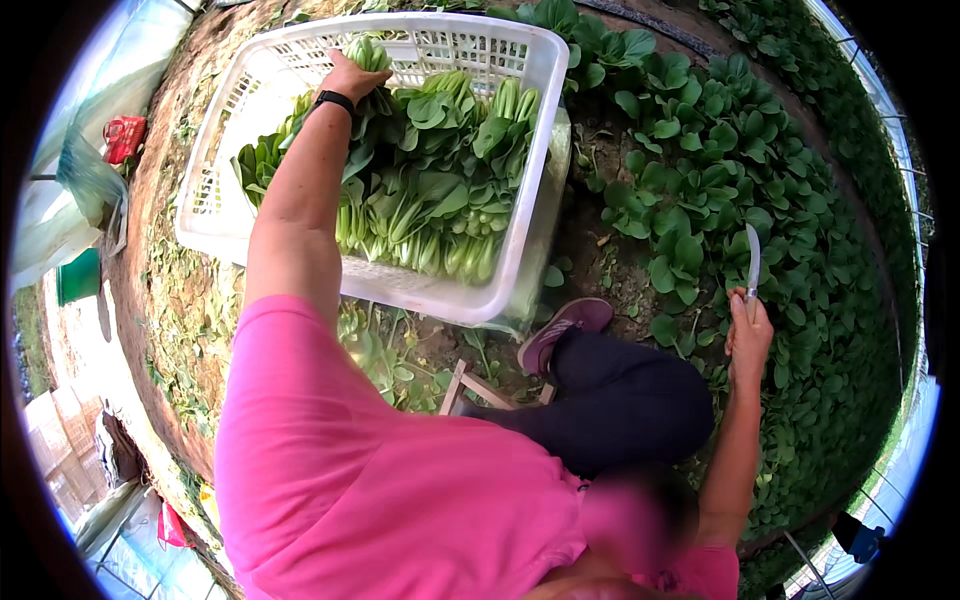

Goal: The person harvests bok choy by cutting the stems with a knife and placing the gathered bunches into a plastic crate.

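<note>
My left hand [352, 77], wearing a black wristband, grips a bunch of leafy greens [367, 52] that look like bok choy. It reaches over the far side of a white plastic crate [532, 202]. Inside the crate, cut greens [427, 217] lie in rows, with pale stalks and dark leaves. Out to the right, my right hand [748, 334] is closed around the handle of a knife [754, 259]. The blade points up and away from me, above the growing plants. My left forearm hides part of the crate's contents.
Growing greens [697, 172] cover the bed on the right. Below the crate are a wooden stool [480, 390] and my purple shoe [566, 330]. At the left stand a green bucket [79, 277] and a red bag [124, 139], beside plastic sheeting [90, 172].
</note>
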`<state>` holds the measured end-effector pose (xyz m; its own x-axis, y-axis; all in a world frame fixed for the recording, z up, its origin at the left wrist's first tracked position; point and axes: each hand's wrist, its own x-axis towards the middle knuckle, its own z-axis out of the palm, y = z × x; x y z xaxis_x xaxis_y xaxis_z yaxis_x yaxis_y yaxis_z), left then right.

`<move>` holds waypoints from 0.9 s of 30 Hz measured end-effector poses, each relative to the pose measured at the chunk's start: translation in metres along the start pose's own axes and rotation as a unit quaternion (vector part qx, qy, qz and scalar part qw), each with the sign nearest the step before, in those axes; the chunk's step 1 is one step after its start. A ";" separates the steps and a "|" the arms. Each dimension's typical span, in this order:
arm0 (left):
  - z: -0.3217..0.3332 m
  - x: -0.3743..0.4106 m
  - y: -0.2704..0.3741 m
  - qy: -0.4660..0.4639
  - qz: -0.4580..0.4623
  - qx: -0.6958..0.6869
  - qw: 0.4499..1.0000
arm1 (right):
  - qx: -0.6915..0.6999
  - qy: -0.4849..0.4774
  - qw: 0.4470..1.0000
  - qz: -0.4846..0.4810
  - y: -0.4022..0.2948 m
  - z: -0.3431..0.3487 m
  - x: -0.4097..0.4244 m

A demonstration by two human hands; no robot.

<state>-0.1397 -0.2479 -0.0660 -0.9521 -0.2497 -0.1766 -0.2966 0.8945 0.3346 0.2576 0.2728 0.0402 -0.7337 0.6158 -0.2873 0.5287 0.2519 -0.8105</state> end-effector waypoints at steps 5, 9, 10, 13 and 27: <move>0.135 -0.012 0.038 0.068 -0.147 0.000 0.987 | 0.004 -0.001 0.996 0.087 0.062 -0.007 -0.014; 0.148 -0.022 0.038 0.072 -0.080 -0.037 0.994 | 0.003 -0.005 0.992 0.126 0.081 -0.008 -0.017; 0.152 -0.028 0.032 0.102 -0.071 -0.030 0.992 | 0.005 -0.009 0.992 0.129 0.078 -0.001 -0.019; 0.144 -0.027 0.036 0.137 -0.031 -0.074 0.987 | 0.006 -0.018 0.991 0.134 0.061 0.012 -0.015; 0.184 -0.029 0.031 0.261 0.007 -0.053 0.964 | -0.047 -0.069 0.990 0.115 0.045 0.033 -0.021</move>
<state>-0.1079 -0.1443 -0.2210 -0.8557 -0.4148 0.3093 -0.2622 0.8630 0.4318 0.2825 0.2459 -0.0069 -0.6371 0.5591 -0.5306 0.7211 0.1893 -0.6665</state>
